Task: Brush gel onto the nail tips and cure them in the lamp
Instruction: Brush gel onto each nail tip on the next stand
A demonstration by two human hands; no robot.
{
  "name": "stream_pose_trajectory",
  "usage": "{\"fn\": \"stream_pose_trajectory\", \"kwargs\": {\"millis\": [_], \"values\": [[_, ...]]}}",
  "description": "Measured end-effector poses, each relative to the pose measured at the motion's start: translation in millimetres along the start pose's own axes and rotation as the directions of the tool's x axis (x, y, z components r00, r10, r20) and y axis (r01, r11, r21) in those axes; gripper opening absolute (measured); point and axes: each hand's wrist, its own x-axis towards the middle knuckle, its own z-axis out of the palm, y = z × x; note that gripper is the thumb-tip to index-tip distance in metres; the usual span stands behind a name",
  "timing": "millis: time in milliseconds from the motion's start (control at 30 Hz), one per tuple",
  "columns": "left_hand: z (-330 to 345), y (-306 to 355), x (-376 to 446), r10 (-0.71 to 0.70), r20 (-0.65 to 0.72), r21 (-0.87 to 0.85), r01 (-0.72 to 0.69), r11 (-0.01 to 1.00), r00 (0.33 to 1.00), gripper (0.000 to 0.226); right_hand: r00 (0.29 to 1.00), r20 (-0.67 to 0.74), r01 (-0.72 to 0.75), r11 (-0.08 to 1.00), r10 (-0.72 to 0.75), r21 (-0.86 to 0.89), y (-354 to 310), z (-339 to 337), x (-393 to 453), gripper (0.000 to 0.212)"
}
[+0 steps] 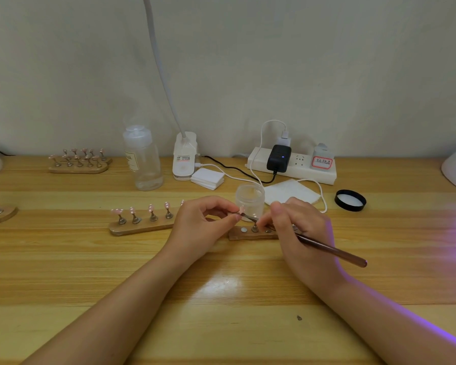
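While the left hand (203, 219) pinches a nail tip (241, 209), the right hand (298, 227) grips the brush (327, 248); behind them, toward the tabletop's (221, 299) far edge, stands an open jar (249, 202), its contents unclear.

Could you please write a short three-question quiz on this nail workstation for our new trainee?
1. True or false: the black lid is screwed onto the small clear jar.
2. Which hand holds the brush? A) left hand B) right hand C) neither
3. Fill in: the left hand pinches a stand that carries one pink ____ in front of the jar.

Key
1. False: the lid lies on the wooden table, to the right of the open jar.
2. B: the right hand grips the brush, its bristle end at the nail tip.
3. nail tip
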Motion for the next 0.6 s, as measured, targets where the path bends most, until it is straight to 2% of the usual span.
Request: {"fn": "stream_pose_trajectory", "kwargs": {"millis": [300, 600], "values": [[0.5, -1.4, 0.4, 0.012, 0.004, 0.006, -0.012, 1.000, 1.000, 0.023, 0.994, -0.003, -0.109, 0.992, 0.110, 0.067, -0.5, -0.7, 0.3, 0.043], [0.8, -1.0, 1.7, 0.012, 0.003, 0.014, -0.012, 1.000, 1.000, 0.023, 0.994, 0.025, -0.105, 0.994, 0.104, 0.039, 0.2, 1.2, 0.6, 0.044]]}}
